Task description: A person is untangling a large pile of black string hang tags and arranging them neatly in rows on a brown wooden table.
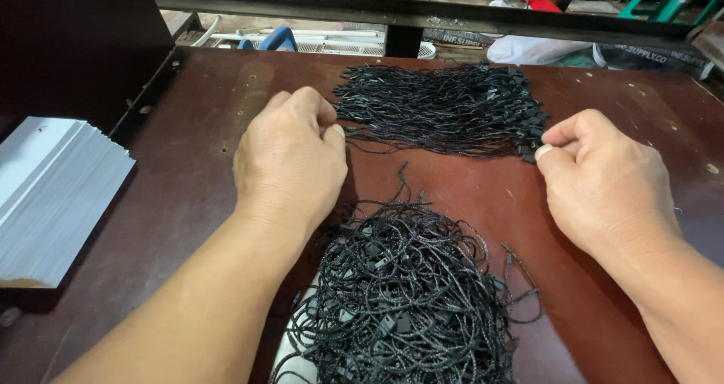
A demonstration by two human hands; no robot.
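Two bare hands over a dark reddish-brown table [188, 195], smooth, worn, dotted with small pale specks; two heaps of thin black cord loops, each loop fitted with a small black plastic clasp. Straightened bundle [445, 109] at 12 o'clock, cords laid roughly parallel side to side, clasps gathered at its 3 o'clock end; tangled pile [407, 301] at 6 o'clock, curly and matted, resting partly on something white at the near edge. Left hand [290, 158] curled knuckles-up at the bundle's 9 o'clock end, thumb and forefinger pinched together on loose cord tips there; right hand [603, 177] likewise curled at the 3 o'clock end, thumb pressed to forefinger right at the clasps, touching them; whether a cord actually sits in that pinch, hard to tell. One stack of white cards [56, 195] at 9 o'clock, fanned into a ribbed, stepped slope, edges crisp. One dark steel beam [377, 11] crossing the far edge from 10 to 2 o'clock. Beyond it, pale plastic crates [317, 43] at 11 o'clock, a white bag [528, 48] at 1 o'clock, a black printed strip [648, 56] with white lettering at 2 o'clock, green frame legs [667, 0] at the far corner.
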